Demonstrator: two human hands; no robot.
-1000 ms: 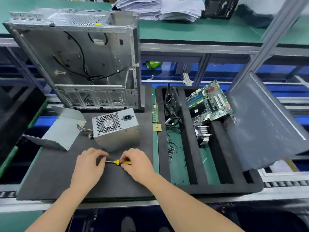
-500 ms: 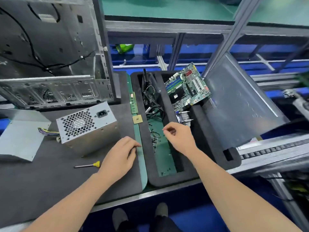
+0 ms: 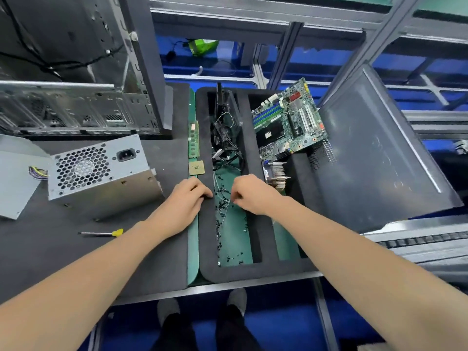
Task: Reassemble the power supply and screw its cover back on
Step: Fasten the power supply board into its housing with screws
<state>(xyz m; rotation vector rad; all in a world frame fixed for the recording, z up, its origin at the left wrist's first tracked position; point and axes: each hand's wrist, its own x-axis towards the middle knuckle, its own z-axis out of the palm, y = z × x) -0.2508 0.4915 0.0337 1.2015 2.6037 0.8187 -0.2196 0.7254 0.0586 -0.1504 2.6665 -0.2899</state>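
The grey power supply [image 3: 101, 173], with its fan grille and socket facing me, sits on the black mat. Coloured wires stick out on its left. A bent grey metal cover [image 3: 15, 178] lies to its left. A yellow-handled screwdriver [image 3: 101, 233] lies loose on the mat in front of it. My left hand [image 3: 187, 201] rests with relaxed fingers on the left wall of the black foam tray [image 3: 207, 269]. My right hand [image 3: 253, 193] hovers over the loose black screws [image 3: 222, 211] in the tray's left compartment. Its fingertips are curled down together, and whether they pinch a screw is hidden.
An open PC case [image 3: 76, 72] stands behind the power supply. A RAM stick [image 3: 193, 140] and a CPU [image 3: 196, 167] lie between mat and tray. The tray also holds cables [image 3: 225, 138], a motherboard [image 3: 288, 120] and a heatsink [image 3: 276, 173]. A dark side panel [image 3: 374, 153] leans at right.
Both hands let go of the screwdriver, which now lies on the mat. They moved right; the right hand dropped into the screw compartment and the left settled on the tray's edge.
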